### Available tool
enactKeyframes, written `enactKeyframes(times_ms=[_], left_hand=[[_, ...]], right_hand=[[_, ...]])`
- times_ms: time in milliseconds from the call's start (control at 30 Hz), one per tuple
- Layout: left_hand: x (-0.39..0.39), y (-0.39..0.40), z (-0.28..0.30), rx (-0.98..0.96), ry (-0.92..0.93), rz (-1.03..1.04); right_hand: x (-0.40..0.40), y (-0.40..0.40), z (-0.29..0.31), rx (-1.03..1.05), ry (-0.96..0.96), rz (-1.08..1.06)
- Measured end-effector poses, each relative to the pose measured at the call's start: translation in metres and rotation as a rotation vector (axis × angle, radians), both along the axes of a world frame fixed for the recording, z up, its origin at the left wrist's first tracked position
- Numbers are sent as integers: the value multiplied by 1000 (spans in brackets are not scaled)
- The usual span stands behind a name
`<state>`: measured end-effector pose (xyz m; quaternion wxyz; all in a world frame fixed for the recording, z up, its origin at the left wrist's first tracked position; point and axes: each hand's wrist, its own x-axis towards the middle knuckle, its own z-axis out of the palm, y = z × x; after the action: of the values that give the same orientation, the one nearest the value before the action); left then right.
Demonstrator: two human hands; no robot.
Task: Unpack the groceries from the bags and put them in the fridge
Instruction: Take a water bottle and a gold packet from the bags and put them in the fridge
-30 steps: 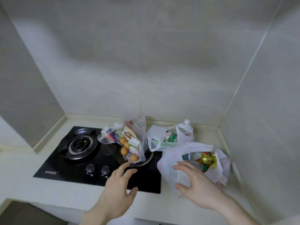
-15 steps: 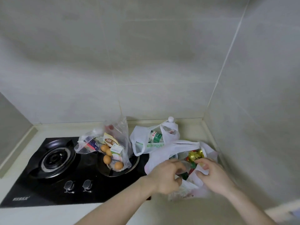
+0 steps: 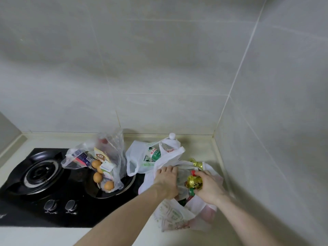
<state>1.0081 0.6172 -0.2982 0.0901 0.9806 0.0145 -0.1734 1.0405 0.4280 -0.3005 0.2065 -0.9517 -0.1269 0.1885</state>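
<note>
You've got a shiny gold foil packet (image 3: pixel 194 181), brown eggs (image 3: pixel 97 177) in a clear bag (image 3: pixel 113 148), black stove (image 3: pixel 32 185), and a white bag with green print (image 3: pixel 170 214).

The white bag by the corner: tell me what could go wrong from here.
1. The right hand grips a gold foil item while the left hand holds the white bag open; the thin plastic could snag or tear as it comes out.
2. The clear bag of loose eggs lies on the black stove beside the left arm; a bump might crack them.
</note>
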Motion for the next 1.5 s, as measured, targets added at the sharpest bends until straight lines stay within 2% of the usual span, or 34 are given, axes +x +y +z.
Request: enactKeyframes(times_ms=[200,400,500,600,667,800,967,1100,1200,1367,1500], left_hand=[[17,-7,-1,63,39,22],[11,-2,1,1,-21,58],[3,1,8,-97,-53,132],[-5,5,16,-217,-240,215],[-12,3,24,-349,-288,252],[-32,1,38,-547,-344,232],[-64,-2,55,-737,-399,161],[-101,4,76,-924,-477,245],[-134,24,90,-993,-542,348],[-202,74,106,-917,-654,507],[-279,112,108,-839,-728,690]], right_hand=[[9,1,-10,-84,-93,-22],[14,-3,-15,-142,-127,-41],[14,-8,-15,-97,-153,-62],[12,-12,-13,-47,-177,-65],[10,-15,-12,-25,-168,-67],[7,-18,-8,54,-170,-101],[-4,-24,0,255,-175,-177],[-25,-27,24,436,-197,-262],[-50,-17,54,559,-231,-298],[-101,35,90,674,-194,-126],[-134,99,95,550,-103,173]])
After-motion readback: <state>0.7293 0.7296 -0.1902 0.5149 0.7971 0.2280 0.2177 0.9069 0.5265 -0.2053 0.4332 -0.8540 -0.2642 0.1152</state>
